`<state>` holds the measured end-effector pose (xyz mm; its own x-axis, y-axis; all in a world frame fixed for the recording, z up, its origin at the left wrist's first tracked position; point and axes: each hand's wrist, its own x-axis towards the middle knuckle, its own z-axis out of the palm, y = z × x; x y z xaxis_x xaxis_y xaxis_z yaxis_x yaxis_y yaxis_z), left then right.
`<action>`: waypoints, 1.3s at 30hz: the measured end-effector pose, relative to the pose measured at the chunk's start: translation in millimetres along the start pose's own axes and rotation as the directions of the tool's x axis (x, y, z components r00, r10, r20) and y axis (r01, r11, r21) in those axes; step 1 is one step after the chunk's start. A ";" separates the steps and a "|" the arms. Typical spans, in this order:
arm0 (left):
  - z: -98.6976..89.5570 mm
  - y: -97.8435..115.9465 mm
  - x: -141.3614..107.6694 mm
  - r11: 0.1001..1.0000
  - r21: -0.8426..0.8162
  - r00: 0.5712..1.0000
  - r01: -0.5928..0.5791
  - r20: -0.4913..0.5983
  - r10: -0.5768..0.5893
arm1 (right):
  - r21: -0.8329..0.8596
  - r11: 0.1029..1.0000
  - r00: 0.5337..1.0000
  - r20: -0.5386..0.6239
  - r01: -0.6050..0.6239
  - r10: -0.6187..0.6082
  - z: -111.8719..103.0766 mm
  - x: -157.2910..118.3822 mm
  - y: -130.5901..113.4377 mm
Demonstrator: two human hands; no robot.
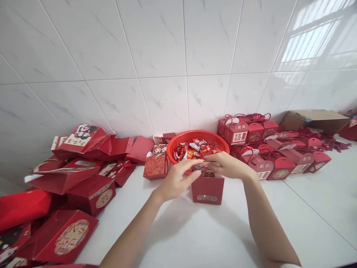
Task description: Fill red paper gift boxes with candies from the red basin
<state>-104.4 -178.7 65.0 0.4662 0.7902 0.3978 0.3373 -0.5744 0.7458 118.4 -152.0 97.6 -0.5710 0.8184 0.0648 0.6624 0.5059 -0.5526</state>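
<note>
Both hands, left (pixel 178 178) and right (pixel 227 163), curl narrowly over the smooth red card box (pixel 208 190) with its rounded window; whether they pinch anything is unclear. Behind sits a round, perforated plastic basket (pixel 220 140) of shiny wrapped sweets (pixel 195 147), before glossy tiles (pixel 164 100).

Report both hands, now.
Left hand: at the red box, thumb apart from fingers; whether holding anything, can't tell.
Right hand: over its top, grip unclear.
</note>
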 end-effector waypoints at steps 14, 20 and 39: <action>8.2 -9.2 3.1 0.991 0.126 0.996 -0.052 -0.064 0.060 | -0.008 1.000 1.000 0.011 0.016 -0.016 1.8 3.4 5.0; 12.7 -8.5 1.8 0.979 0.174 0.992 -0.108 0.079 0.096 | 0.036 0.996 0.996 0.020 0.084 -0.085 -2.8 -0.5 7.5; 18.8 -35.9 9.7 0.969 -0.215 0.987 0.123 -0.076 -0.142 | -0.028 0.988 0.985 0.072 -0.153 0.155 -27.2 -25.2 20.2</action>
<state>-96.6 -154.4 32.0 0.3500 0.8776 0.3275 0.2079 -0.4137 0.8864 159.4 -155.0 107.4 -0.4947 0.8652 -0.0816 0.7555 0.3817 -0.5324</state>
